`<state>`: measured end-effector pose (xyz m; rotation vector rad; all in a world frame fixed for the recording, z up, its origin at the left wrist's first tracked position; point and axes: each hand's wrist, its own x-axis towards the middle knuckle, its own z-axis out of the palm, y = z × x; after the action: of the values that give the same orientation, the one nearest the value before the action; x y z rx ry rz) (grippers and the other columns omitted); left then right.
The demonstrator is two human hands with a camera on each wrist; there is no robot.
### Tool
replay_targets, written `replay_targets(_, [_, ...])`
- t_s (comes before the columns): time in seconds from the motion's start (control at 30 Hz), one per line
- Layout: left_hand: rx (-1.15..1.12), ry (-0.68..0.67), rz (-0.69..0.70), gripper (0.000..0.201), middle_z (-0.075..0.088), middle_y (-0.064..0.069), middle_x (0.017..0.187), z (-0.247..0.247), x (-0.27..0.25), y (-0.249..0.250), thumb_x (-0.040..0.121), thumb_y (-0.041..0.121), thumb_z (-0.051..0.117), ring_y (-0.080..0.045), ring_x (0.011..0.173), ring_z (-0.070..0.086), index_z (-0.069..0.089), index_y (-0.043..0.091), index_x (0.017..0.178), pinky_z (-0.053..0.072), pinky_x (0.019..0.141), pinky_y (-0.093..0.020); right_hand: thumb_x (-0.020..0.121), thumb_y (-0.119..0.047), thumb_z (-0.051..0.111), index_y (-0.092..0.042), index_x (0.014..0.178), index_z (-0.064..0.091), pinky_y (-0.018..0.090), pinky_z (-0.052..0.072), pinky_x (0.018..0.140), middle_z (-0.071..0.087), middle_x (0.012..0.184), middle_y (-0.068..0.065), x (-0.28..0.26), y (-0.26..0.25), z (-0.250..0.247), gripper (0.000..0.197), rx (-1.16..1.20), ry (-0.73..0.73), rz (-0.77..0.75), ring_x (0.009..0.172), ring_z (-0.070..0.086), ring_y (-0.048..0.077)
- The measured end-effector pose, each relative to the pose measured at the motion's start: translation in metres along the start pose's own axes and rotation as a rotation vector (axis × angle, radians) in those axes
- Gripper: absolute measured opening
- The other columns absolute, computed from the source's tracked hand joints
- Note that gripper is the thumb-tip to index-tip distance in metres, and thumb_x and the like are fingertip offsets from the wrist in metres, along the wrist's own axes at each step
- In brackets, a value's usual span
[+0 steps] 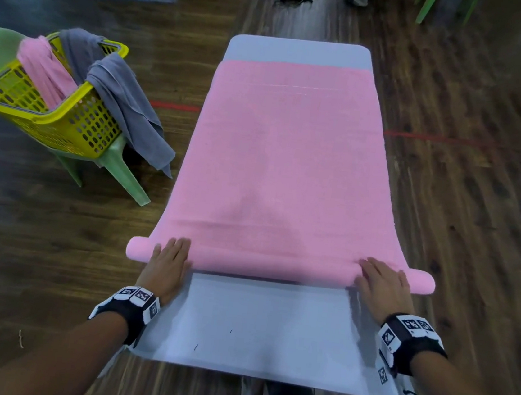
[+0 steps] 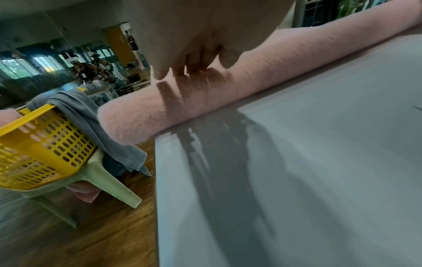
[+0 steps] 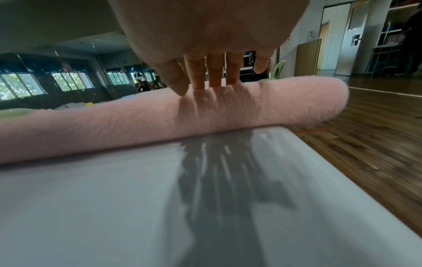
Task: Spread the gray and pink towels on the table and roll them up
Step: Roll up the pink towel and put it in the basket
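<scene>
A pink towel point(image 1: 290, 155) lies spread along the grey table point(image 1: 263, 331), its near end wound into a roll point(image 1: 274, 265) that overhangs both table sides. My left hand point(image 1: 169, 260) rests flat on the roll's left part, fingers straight. On the roll's right part my right hand point(image 1: 380, 284) presses the same way. The wrist views show the roll point(image 2: 182, 101) point(image 3: 137, 122) under the left hand point(image 2: 182, 70) and the right hand point(image 3: 212, 81), fingertips touching the top. A gray towel point(image 1: 127, 97) hangs over a yellow basket point(image 1: 51, 108).
The basket sits on a green plastic chair point(image 1: 116, 164) left of the table and also holds another pink towel point(image 1: 45, 69). Wooden floor surrounds the table. Bare tabletop shows between me and the roll. Cables and furniture stand far behind.
</scene>
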<state>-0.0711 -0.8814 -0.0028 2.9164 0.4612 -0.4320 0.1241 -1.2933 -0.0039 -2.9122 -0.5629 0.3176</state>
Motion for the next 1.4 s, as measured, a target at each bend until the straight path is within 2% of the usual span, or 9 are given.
replay_targets(0.13, [-0.003, -0.040, 0.079, 0.051, 0.061, -0.013, 0.119, 0.008, -0.011, -0.007, 0.075, 0.017, 0.070, -0.034, 0.110, 0.058, 0.056, 0.006, 0.123, 0.041, 0.098, -0.049, 0.087, -0.025, 0.062, -0.020, 0.131, 0.052, 0.047, 0.025, 0.110, 0.053, 0.136, 0.000, -0.022, 0.008, 0.016, 0.046, 0.009, -0.101, -0.039, 0.131, 0.042, 0.025])
replay_targets(0.27, [0.032, -0.049, 0.057, 0.023, 0.066, 0.001, 0.090, -0.007, -0.010, -0.005, 0.073, 0.029, 0.059, -0.025, 0.086, 0.061, 0.064, 0.019, 0.092, 0.041, 0.080, -0.039, 0.074, -0.026, 0.066, -0.027, 0.112, 0.065, 0.040, 0.040, 0.095, 0.067, 0.112, -0.002, -0.016, 0.009, 0.006, 0.038, -0.050, -0.104, -0.011, 0.106, 0.059, 0.025])
replay_targets(0.53, [0.001, 0.049, 0.123, 0.043, 0.062, -0.016, 0.115, -0.004, -0.004, -0.006, 0.084, 0.020, 0.063, -0.035, 0.103, 0.059, 0.056, -0.002, 0.122, 0.045, 0.093, -0.052, 0.091, -0.031, 0.054, -0.021, 0.133, 0.048, 0.045, 0.026, 0.109, 0.052, 0.134, -0.004, -0.014, 0.006, 0.006, 0.043, 0.011, -0.072, -0.060, 0.126, 0.045, 0.018])
replay_targets(0.63, [-0.007, -0.024, 0.128, 0.049, 0.068, -0.010, 0.098, 0.002, -0.016, -0.009, 0.061, 0.011, 0.080, -0.031, 0.086, 0.065, 0.064, 0.005, 0.107, 0.052, 0.081, -0.044, 0.076, -0.019, 0.071, -0.021, 0.121, 0.060, 0.046, 0.039, 0.101, 0.062, 0.121, 0.000, -0.027, 0.015, 0.017, 0.046, 0.020, -0.060, -0.081, 0.113, 0.055, 0.025])
replay_targets(0.77, [0.026, -0.016, 0.077, 0.017, 0.068, -0.004, 0.090, -0.015, -0.006, -0.002, 0.078, 0.020, 0.059, -0.028, 0.085, 0.061, 0.065, 0.015, 0.093, 0.042, 0.075, -0.035, 0.077, -0.029, 0.061, -0.031, 0.113, 0.064, 0.038, 0.036, 0.097, 0.067, 0.112, -0.007, -0.009, 0.011, 0.002, 0.036, -0.078, -0.091, -0.029, 0.106, 0.056, 0.020])
replay_targets(0.93, [0.029, 0.079, 0.056, 0.041, 0.059, -0.023, 0.123, -0.009, 0.007, -0.001, 0.091, 0.015, 0.050, -0.040, 0.111, 0.056, 0.052, -0.006, 0.126, 0.043, 0.094, -0.053, 0.092, -0.030, 0.044, -0.026, 0.137, 0.043, 0.049, 0.020, 0.112, 0.043, 0.144, -0.003, 0.001, -0.002, -0.004, 0.046, -0.022, -0.049, -0.020, 0.133, 0.037, 0.020])
replay_targets(1.1, [-0.016, 0.007, 0.104, 0.043, 0.068, -0.008, 0.100, 0.004, -0.015, -0.005, 0.065, 0.016, 0.075, -0.031, 0.092, 0.063, 0.064, 0.009, 0.106, 0.049, 0.089, -0.046, 0.082, -0.024, 0.066, -0.023, 0.131, 0.053, 0.053, 0.028, 0.109, 0.055, 0.135, -0.001, -0.029, 0.007, 0.015, 0.051, -0.071, -0.109, -0.056, 0.128, 0.045, 0.025])
replay_targets(1.23, [0.001, -0.031, 0.062, 0.025, 0.069, 0.000, 0.089, -0.007, -0.011, -0.003, 0.070, 0.028, 0.054, -0.025, 0.084, 0.063, 0.064, 0.020, 0.091, 0.045, 0.080, -0.036, 0.075, -0.031, 0.066, -0.033, 0.113, 0.065, 0.046, 0.030, 0.102, 0.068, 0.112, -0.006, -0.011, 0.005, 0.001, 0.039, -0.137, -0.107, -0.036, 0.107, 0.057, 0.024])
replay_targets(1.4, [-0.020, 0.056, 0.030, 0.048, 0.054, -0.013, 0.129, -0.007, -0.001, 0.002, 0.085, 0.021, 0.051, -0.031, 0.120, 0.049, 0.046, 0.005, 0.131, 0.034, 0.106, -0.049, 0.092, -0.029, 0.049, -0.024, 0.138, 0.042, 0.049, 0.012, 0.114, 0.043, 0.145, -0.004, 0.004, -0.008, -0.009, 0.047, -0.010, -0.072, -0.036, 0.135, 0.035, 0.016])
